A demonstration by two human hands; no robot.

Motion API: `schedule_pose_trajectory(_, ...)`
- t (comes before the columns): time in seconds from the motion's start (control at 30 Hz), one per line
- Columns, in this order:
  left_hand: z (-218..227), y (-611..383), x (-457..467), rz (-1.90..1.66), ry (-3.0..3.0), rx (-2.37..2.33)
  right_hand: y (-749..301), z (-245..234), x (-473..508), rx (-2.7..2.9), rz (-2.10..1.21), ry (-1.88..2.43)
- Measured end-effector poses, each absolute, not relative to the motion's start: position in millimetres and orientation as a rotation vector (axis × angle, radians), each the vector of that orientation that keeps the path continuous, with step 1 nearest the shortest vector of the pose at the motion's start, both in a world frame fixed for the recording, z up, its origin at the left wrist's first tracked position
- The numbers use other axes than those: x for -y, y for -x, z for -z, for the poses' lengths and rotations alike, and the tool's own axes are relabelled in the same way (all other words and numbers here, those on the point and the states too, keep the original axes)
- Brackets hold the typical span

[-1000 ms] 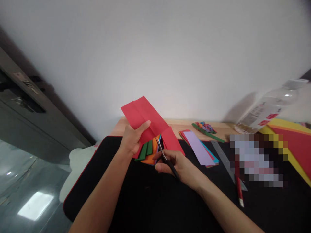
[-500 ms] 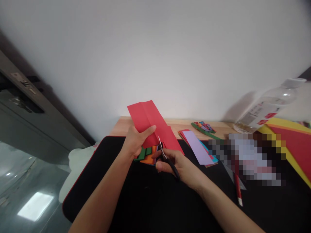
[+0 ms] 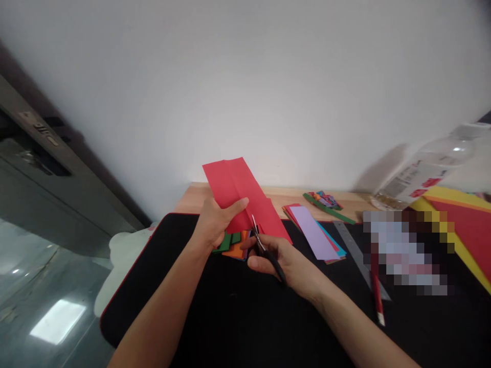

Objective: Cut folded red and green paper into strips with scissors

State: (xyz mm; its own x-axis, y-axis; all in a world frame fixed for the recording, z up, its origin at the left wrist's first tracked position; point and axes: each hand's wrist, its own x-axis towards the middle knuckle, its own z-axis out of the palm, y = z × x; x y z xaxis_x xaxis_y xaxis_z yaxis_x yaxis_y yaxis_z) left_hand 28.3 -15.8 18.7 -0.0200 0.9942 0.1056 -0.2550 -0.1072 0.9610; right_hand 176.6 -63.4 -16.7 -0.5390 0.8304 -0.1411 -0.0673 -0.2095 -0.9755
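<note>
A creased sheet of red paper [image 3: 245, 179] is raised above the desk, gripped at its left lower side by my left hand [image 3: 215, 220], thumb on top. My right hand [image 3: 282, 258] is closed around the black handles of a pair of scissors [image 3: 266, 250]. The metal blades point up and away, at the lower edge of the red sheet, where a cut splits it from a strip on the right. Beneath the sheet and my left hand, green paper pieces [image 3: 229, 242] and orange paper pieces [image 3: 237, 250] show partly.
Right of my hands lie a stack of coloured strips topped by a lilac one [image 3: 312, 232], a ruler [image 3: 356, 253] and a red pencil [image 3: 378, 299]. Small folded papers [image 3: 324, 199], a plastic bottle [image 3: 429, 163] and yellow and red sheets [image 3: 464, 230] sit farther out. A wall [image 3: 245, 76] stands behind.
The view has shifted very slightly. Both hands, the scissors and the red paper keep nearly the same positions relative to each other.
</note>
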Motion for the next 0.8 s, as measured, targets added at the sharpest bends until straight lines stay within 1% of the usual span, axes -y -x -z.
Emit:
schedule_pose_trajectory(0.43, -15.3, -27.4, 14.5, -1.415, -1.143, -0.964, -176.5, 19.8, 62.4, 1.454, -1.754, 0.981)
schedule_pose_trajectory(0.8, -14.1, -26.7, 15.0, -1.407, -1.168, -0.990, -176.8, 18.4, 62.2, 1.450, -1.767, 0.982)
